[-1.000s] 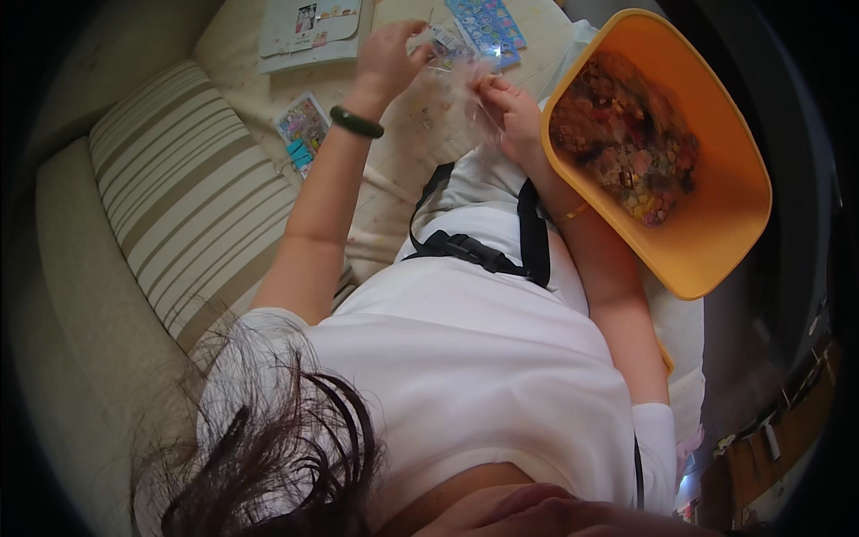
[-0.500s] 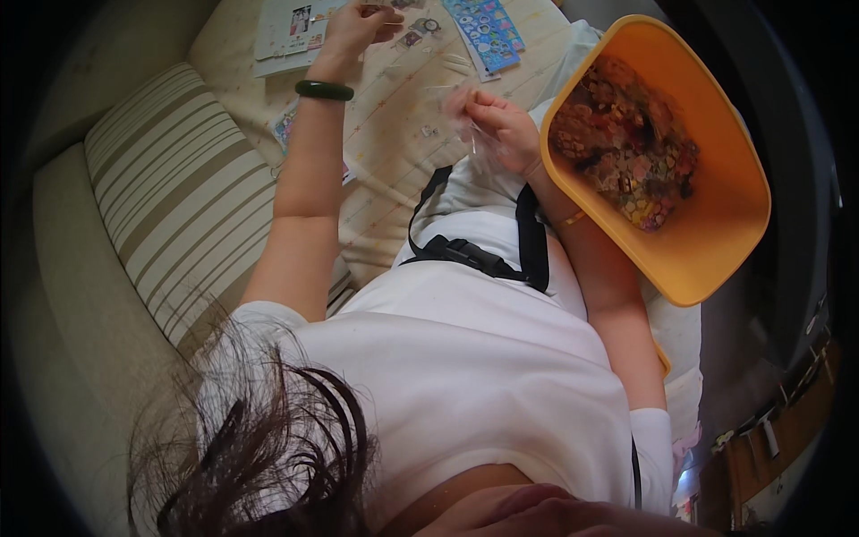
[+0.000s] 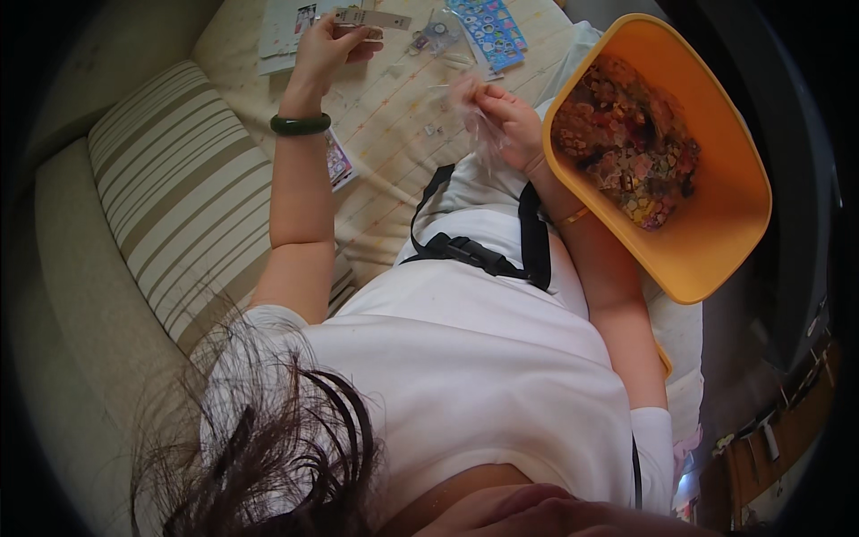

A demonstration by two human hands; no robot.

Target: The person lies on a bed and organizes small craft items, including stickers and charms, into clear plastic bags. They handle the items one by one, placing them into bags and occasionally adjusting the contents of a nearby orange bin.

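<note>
The left hand (image 3: 327,45) has stretched to the frame's top, now pinching a small pale card strip (image 3: 374,18). The right hand (image 3: 508,121), upper centre, grips a crinkled clear plastic wrapper (image 3: 470,107) beside the orange plastic tub (image 3: 716,259).

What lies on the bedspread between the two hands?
Head view: between the left hand, holding a pale paper strip, and the right hand, pinching a clear plastic bag, lie small clear packets on cream bedspread.
</note>
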